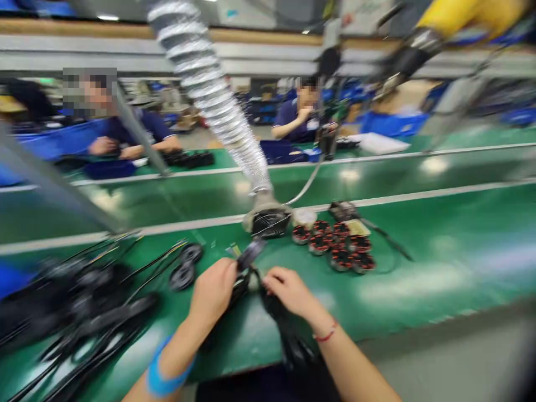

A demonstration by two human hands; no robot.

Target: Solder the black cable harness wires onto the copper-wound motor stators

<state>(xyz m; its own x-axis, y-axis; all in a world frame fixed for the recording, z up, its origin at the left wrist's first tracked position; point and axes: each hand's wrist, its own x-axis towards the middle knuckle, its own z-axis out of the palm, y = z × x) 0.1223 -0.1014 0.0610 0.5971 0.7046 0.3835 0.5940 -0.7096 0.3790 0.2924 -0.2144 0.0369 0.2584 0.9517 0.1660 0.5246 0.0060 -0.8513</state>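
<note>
Near the table's middle, both my hands are close together and blurred by motion. My left hand [213, 287] is closed on a black cable [238, 293] that runs down under it. A dark greyish flat piece [250, 254] sticks up past its fingertips; I cannot tell its kind. My right hand [291, 290] pinches the upper end of a bundle of black cables [282, 321], which hangs down toward the table's front edge. Just beyond the hands is a round black fume grille [271, 222] at the end of a silver duct [218, 100].
Several round motor-like parts, black and red [341, 257], stand to the right beside a dark tool with a cord [345, 212]. Black cords with bare wire ends [84, 312] pile up at left, near a coiled cord [186, 268]. Two people work across the green table [419, 268].
</note>
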